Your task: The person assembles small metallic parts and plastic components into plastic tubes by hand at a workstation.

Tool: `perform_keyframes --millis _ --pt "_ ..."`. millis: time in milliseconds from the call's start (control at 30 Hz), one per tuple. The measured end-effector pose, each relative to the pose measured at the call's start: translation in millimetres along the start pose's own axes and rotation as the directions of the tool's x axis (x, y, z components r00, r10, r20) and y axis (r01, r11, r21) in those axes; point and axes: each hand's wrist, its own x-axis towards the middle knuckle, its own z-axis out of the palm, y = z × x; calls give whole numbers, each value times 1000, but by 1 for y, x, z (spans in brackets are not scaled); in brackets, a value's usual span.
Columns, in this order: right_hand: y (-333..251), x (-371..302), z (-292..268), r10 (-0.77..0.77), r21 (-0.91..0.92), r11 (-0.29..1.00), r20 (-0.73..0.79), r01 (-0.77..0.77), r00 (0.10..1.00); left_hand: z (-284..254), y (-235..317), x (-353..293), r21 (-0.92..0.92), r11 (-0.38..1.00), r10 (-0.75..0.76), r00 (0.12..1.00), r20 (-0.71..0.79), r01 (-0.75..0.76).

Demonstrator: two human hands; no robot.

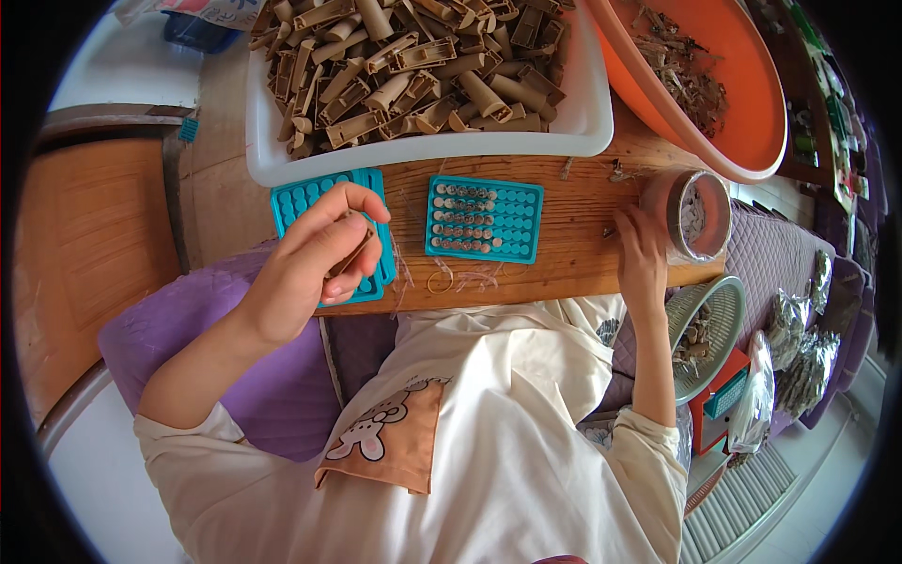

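Note:
My left hand (315, 254) is closed around a small brown plastic casing (351, 252), partly hidden by my fingers. It hovers over a stack of turquoise trays (293, 199) with round pockets. On the table to its right lies another turquoise tray (484, 256), where rows of small round metallic pieces (464, 205) fill the left part and the right-hand pockets show bare. My right hand (643, 252) reaches down to the wooden tabletop beside a clear round tub (678, 214), fingers stretched out and slightly apart. A tiny dark bit (609, 231) lies by its fingertips.
A white bin (432, 150) heaped with brown plastic casings (404, 80) stands at the far side. Behind the tub is a large orange basin (759, 113) holding brownish scraps. A green colander (684, 310) sits at the right, below table height. Thin plastic strands (470, 278) lie along the near edge.

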Motion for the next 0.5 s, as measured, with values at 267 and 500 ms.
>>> perform_keyframes --millis 267,500 --pt "-6 1 -9 -132 157 980 78 118 988 4 -3 -1 57 997 -59 992 111 53" --pt "-72 21 -37 -218 373 895 -111 244 970 13 -8 -7 302 952 -11 982 190 -48"
